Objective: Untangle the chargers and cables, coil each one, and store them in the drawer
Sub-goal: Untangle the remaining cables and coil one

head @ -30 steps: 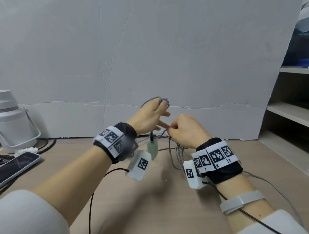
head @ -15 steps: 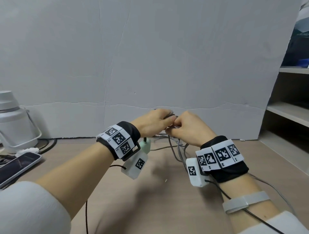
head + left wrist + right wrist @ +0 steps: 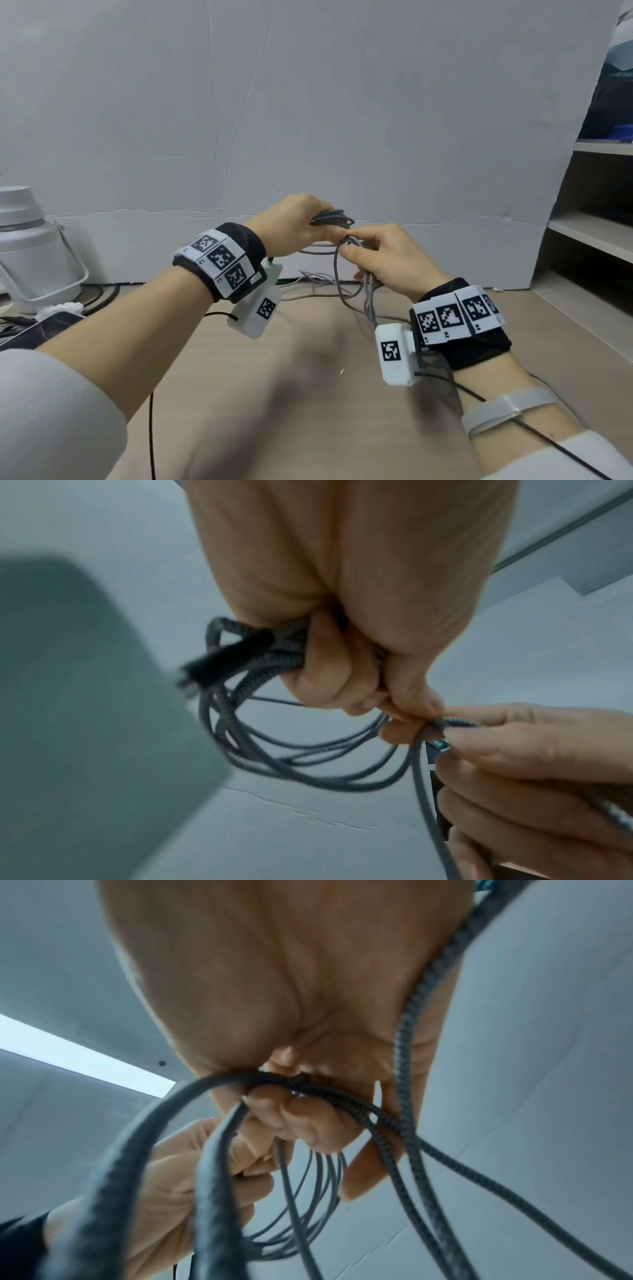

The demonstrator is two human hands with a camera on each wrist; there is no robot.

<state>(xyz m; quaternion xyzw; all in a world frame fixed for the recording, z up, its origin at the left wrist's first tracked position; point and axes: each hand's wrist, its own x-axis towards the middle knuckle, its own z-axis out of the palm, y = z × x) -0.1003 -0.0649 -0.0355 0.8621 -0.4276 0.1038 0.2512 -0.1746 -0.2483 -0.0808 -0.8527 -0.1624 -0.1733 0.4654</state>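
A grey braided cable (image 3: 334,219) is wound in several loops, and my left hand (image 3: 294,224) grips that coil (image 3: 274,753) in a fist above the table. A black plug (image 3: 226,656) sticks out of the bundle beside the fist. My right hand (image 3: 383,260) pinches a strand of the same cable (image 3: 329,1093) just right of the left thumb. More strands (image 3: 368,294) hang from the right hand down to the table. A pale green charger (image 3: 274,272) dangles under the left wrist, half hidden by the wrist camera.
A white board stands close behind the hands. A white kettle-like jug (image 3: 30,253) and a phone (image 3: 41,329) sit at the left edge. Open shelves (image 3: 596,233) rise at the right. Loose cables (image 3: 315,275) lie on the wooden table (image 3: 308,411) by the board.
My left hand went from spread fingers with cable looped over them to a fist round the coil. Both hands rose a little, and the right hand moved in against the left.
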